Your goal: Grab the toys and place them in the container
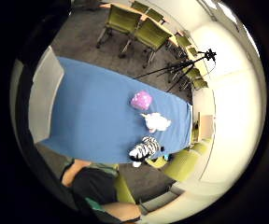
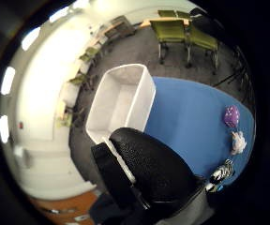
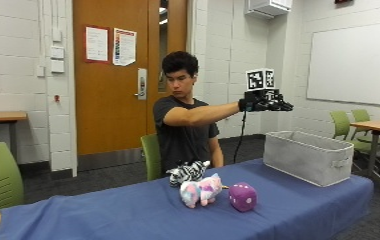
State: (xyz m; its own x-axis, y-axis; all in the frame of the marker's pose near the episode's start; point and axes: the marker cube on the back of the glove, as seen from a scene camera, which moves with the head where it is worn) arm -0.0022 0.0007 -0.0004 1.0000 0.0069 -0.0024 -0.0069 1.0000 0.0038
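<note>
Three toys sit together near the middle of the blue-covered table (image 3: 110,212) in the outside view: a zebra plush (image 3: 187,172) nearest the seated person, a white and pink plush (image 3: 200,190) just in front of it, and a purple spotted cube (image 3: 242,196) just beside that one. Well apart from them, toward the far end of the table, stands the grey fabric container (image 3: 308,156). The person's arm is stretched out level, with the gloved right hand (image 3: 264,102) raised high above the table, roughly over the near edge of the container and touching nothing; its fingers look extended and hold nothing. The thumb side palm view adds what the outside view hides: the inside of the container (image 2: 121,101), looking down into it, shows only its pale walls and floor, and one black gloved finger (image 2: 151,166) lies across the foreground. The little finger side palm view looks down on the table (image 1: 92,116) from above and shows the three toys in a row, purple cube (image 1: 141,100), white plush (image 1: 156,122) and zebra (image 1: 145,149), the zebra at the table's edge closest to the person.
</note>
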